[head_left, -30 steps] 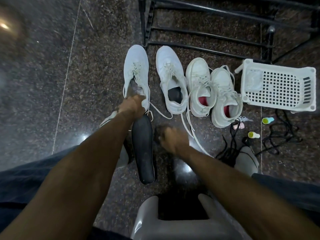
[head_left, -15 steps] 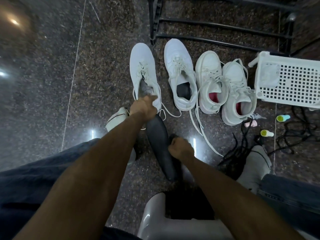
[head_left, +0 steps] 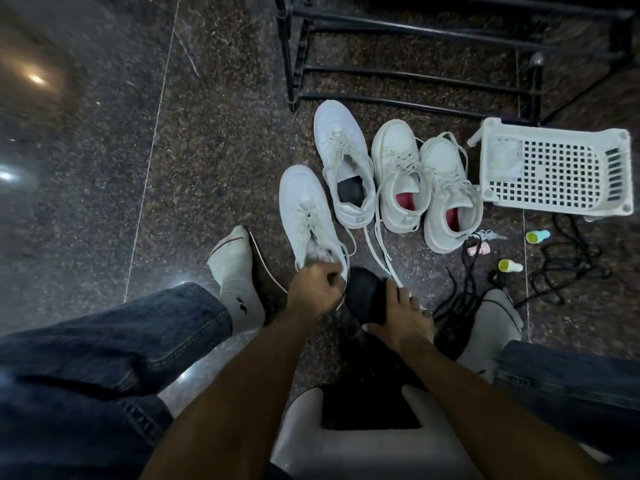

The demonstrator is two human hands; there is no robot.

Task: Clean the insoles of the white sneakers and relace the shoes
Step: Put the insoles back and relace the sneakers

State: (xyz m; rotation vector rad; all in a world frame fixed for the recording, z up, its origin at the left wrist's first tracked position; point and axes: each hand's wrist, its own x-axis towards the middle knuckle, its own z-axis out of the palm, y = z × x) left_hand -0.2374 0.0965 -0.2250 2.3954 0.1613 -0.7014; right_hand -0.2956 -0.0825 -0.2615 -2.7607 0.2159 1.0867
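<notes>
since the earlier frame the leftmost white sneaker has come away from the row, toward the person, and now lies lower than the other three; the dark insole is out of it and lies just right of its heel.

the left hand grips the heel collar of that sneaker, fingers curled round the rim, with a lace end trailing beneath it. the right hand rests on the black insole with fingers spread fairly straight over its near end, the thumb along one edge; whether it pinches the insole cannot be told.

beyond, the second white sneaker stands with a dark insole showing in its opening and its laces loose across the floor. just right of it are two more white sneakers, one touching the other, both with pink linings.

a white perforated plastic basket lies on its side at the right. near it are two small bottles with yellow-green caps, one above the other, a small pink item, and a tangle of black laces.

a black metal rack stands behind the shoes. the person's socked feet, left and right, rest on the floor, and a grey stool edge shows at the bottom.
</notes>
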